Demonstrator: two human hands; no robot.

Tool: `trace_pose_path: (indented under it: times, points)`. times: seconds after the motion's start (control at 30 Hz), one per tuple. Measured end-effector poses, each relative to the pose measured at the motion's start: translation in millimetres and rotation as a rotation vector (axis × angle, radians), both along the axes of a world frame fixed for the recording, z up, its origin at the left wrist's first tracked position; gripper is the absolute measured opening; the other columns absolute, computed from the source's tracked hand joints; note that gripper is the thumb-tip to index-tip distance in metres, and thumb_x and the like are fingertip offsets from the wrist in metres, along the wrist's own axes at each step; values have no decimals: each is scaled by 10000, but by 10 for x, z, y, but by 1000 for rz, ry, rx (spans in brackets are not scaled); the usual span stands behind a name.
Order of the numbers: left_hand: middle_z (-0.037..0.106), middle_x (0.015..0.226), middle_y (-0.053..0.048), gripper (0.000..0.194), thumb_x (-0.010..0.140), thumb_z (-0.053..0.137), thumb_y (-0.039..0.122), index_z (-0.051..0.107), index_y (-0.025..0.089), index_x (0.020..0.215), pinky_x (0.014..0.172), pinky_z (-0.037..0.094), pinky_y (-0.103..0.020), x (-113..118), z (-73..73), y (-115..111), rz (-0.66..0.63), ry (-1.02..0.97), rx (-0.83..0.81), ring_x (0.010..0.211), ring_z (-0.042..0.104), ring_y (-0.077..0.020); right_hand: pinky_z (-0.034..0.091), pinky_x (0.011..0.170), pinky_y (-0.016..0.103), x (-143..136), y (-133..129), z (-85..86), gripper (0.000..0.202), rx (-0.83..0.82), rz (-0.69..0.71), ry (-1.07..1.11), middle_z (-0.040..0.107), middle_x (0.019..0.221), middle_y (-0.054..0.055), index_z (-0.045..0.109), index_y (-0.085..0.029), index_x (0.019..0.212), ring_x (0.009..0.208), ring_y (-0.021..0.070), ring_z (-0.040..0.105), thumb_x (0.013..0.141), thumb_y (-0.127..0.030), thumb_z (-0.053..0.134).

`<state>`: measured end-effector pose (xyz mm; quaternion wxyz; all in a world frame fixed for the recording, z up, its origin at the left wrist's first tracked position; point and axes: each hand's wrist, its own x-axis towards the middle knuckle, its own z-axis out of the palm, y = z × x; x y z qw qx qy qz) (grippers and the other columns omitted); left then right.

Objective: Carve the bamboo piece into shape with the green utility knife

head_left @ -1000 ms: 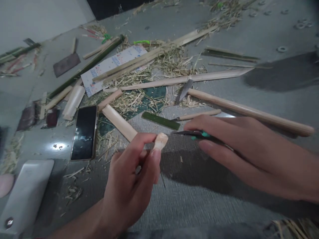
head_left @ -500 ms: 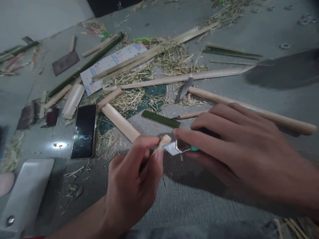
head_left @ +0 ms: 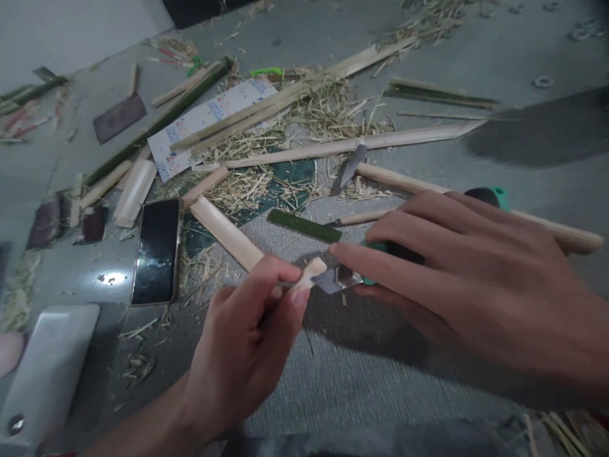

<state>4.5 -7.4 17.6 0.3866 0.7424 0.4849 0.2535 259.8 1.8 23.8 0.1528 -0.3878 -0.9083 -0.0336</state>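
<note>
Head view: small pale piece (head_left: pixel 314 269); knobby-tipped

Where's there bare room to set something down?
Two mostly bare patches: the textured grey surface in front, between left hand and right hand; and, far right, the partly shadowed table between the lone washer and long wooden handle. Crowded: beyond the hands, with shavings, pale strips and the dark-screened phone.
</note>
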Motion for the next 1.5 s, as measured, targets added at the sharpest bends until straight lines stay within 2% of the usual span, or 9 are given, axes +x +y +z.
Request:
trace_pose_path:
  times: [0.27, 0.33, 0.5, 0.67, 0.83, 1.0, 1.23, 1.33, 1.5]
  points:
    - [338, 510, 107, 171, 1073, 537, 324, 579, 255, 922, 366, 200, -190, -11, 26, 70, -10, -18, -228, 423, 275, -90, 444, 776, 460, 7, 28, -22, 273, -27, 26, -13, 682, 954, 63, 730, -236, 1234, 919, 302, 590, 1079, -239, 505]
    - [354, 497, 111, 158, 1061, 553, 302, 581, 256, 912, 376, 219, -188, -13, 17, 76, -20, 10, -200, 415, 293, -87, 425, 763, 447, 0, 34, -27, 255, -38, 27, -15, 663, 928, 51, 737, -244, 1197, 903, 291, 577, 1080, -239, 511]
    - [453, 528, 111, 75, 1012, 604, 206, 608, 257, 957, 453, 318, -180, 1, 0, 47, -11, 99, 13, 431, 385, -73, 361, 694, 410, -15, 13, -34, 243, -62, -5, 10, 656, 930, 47, 751, -246, 1129, 878, 276, 572, 1092, -279, 513]
    - [342, 519, 109, 194, 1078, 523, 328, 570, 257, 903, 365, 193, -181, 1, 28, 49, 11, -35, -274, 420, 272, -89, 362, 714, 403, -20, -13, -12, 251, -81, -12, 42, 666, 945, 46, 760, -245, 1128, 890, 266, 585, 1094, -255, 511]
    - [367, 527, 105, 187, 1051, 564, 305, 596, 234, 881, 406, 230, -173, -28, 45, 116, -64, 30, -285, 446, 306, -77, 380, 769, 429, 6, -6, -42, 250, -88, 16, -36, 649, 937, 44, 734, -256, 1129, 916, 288, 579, 1092, -230, 488]
    - [340, 524, 109, 267, 1067, 537, 395, 573, 230, 861, 408, 228, -177, -19, 74, 169, -85, 58, -466, 453, 290, -82, 391, 778, 435, 7, 14, -86, 279, -89, 48, -44, 662, 966, 50, 727, -251, 1154, 944, 293, 587, 1108, -252, 452]
    - [352, 530, 109, 194, 1059, 533, 376, 578, 246, 923, 400, 219, -192, 13, 34, 57, 27, 4, -383, 458, 281, -96, 423, 817, 409, -19, -21, -91, 233, -233, 2, 103, 677, 1010, 35, 704, -251, 1176, 981, 260, 595, 1119, -309, 485]
    - [357, 542, 106, 179, 1068, 528, 377, 586, 252, 953, 399, 222, -198, 10, 23, 8, 45, -22, -336, 458, 286, -98, 424, 817, 410, -22, -58, -91, 244, -228, -26, 113, 684, 1038, 36, 688, -246, 1234, 999, 261, 594, 1119, -305, 481]
    - [400, 537, 107, 119, 1050, 561, 285, 601, 246, 945, 452, 267, -192, 12, 23, 26, 1, 105, -148, 467, 354, -80, 425, 808, 410, -33, -51, -102, 236, -153, -23, 53, 686, 990, 40, 703, -244, 1196, 973, 272, 601, 1113, -284, 486]
